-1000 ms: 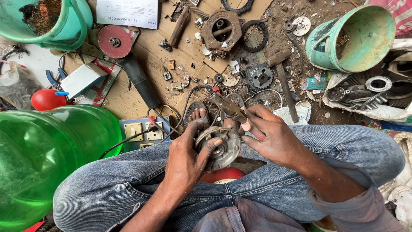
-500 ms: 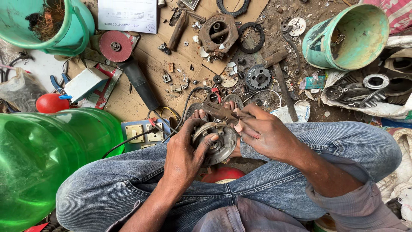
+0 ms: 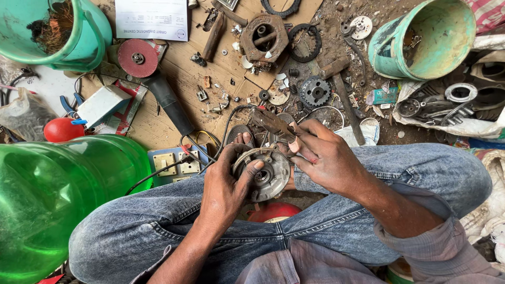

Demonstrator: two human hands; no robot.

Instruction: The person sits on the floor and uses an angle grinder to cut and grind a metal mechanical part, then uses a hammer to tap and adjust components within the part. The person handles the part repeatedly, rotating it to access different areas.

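I grip the round metal hub point(image 3: 265, 173) firmly in my left hand point(image 3: 226, 186), right hand point(image 3: 326, 158) pinching the rusty bracket point(image 3: 271, 123) just above it, steady.

A white rectangular paper sheet point(image 3: 151, 19) with small dark print lies at the top edge on brown cardboard point(image 3: 173, 84). A small teal packet point(image 3: 386, 96) lies right of centre, just below a green bucket point(image 3: 428, 39).
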